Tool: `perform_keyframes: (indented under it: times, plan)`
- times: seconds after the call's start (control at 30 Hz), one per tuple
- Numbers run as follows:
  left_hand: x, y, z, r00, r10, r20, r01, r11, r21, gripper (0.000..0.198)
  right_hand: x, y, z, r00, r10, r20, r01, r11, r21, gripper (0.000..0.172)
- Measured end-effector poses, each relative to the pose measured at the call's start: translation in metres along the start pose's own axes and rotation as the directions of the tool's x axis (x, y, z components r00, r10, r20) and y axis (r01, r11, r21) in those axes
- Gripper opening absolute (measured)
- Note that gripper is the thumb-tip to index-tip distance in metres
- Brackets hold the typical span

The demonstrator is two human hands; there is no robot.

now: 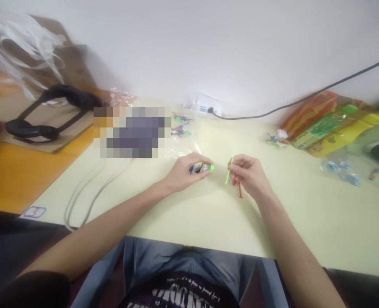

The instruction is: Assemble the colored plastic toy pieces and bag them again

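Over the pale yellow tabletop my left hand (pixel 183 172) is closed, thumb and index finger pinching a small bright green plastic piece (pixel 212 167). Inside its curl show small blue (pixel 191 169), black and whitish bits, too blurred to name. A short gap to the right, my right hand (pixel 248 173) pinches a thin bright green plastic stick (pixel 229 171), which stands at a slant. Below those fingers a red plastic piece (pixel 239 189) sticks out downward; how it is held is partly hidden.
Clear bags of small coloured parts (pixel 181 124) lie behind my left hand. Bottles (pixel 324 128) and blue-white packets (pixel 339 169) are at right. A black cable (pixel 262 116) runs to a white box (pixel 204 102). Left are a blurred-out dark object (pixel 134 132), white cords and a black frame (pixel 53 113).
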State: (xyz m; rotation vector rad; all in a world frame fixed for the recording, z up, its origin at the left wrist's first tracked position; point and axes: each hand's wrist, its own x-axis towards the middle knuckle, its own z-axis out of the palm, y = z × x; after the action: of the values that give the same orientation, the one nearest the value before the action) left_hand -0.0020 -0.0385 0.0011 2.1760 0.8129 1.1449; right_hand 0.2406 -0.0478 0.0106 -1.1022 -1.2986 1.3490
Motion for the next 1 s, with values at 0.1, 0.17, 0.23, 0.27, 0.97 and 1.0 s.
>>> perform_keyframes:
  times: [0.1, 0.17, 0.23, 0.27, 0.97, 1.0]
  plan:
    - [-0.001, 0.003, 0.001, 0.997, -0.072, 0.027, 0.074, 0.994, -0.082, 0.023, -0.003, 0.0, 0.01, 0.999, 0.017, 0.03, -0.017, 1.0, -0.005, 0.031]
    - [-0.001, 0.004, 0.002, 0.994, -0.103, 0.043, 0.107, 0.987, -0.124, 0.025, -0.005, -0.001, 0.016, 0.998, 0.018, 0.065, -0.019, 1.0, 0.011, 0.03]
    - [-0.002, 0.005, 0.003, 0.993, -0.116, 0.037, 0.121, 0.981, -0.152, 0.026, -0.005, 0.0, 0.019, 0.993, 0.016, 0.12, -0.021, 0.999, 0.04, 0.028]
    - [-0.002, 0.005, 0.003, 0.992, -0.121, 0.031, 0.124, 0.979, -0.161, 0.026, -0.005, 0.001, 0.02, 0.989, 0.011, 0.145, -0.02, 0.998, 0.057, 0.027]
    - [-0.003, 0.001, 0.008, 0.994, -0.09, 0.057, 0.099, 0.979, -0.181, 0.021, -0.008, 0.003, 0.027, 0.948, 0.158, 0.276, -0.203, 0.969, 0.143, 0.037]
    - [-0.003, 0.002, 0.009, 0.994, -0.094, 0.046, 0.101, 0.976, -0.193, 0.021, -0.008, 0.0, 0.026, 0.942, 0.165, 0.291, -0.21, 0.969, 0.131, 0.037]
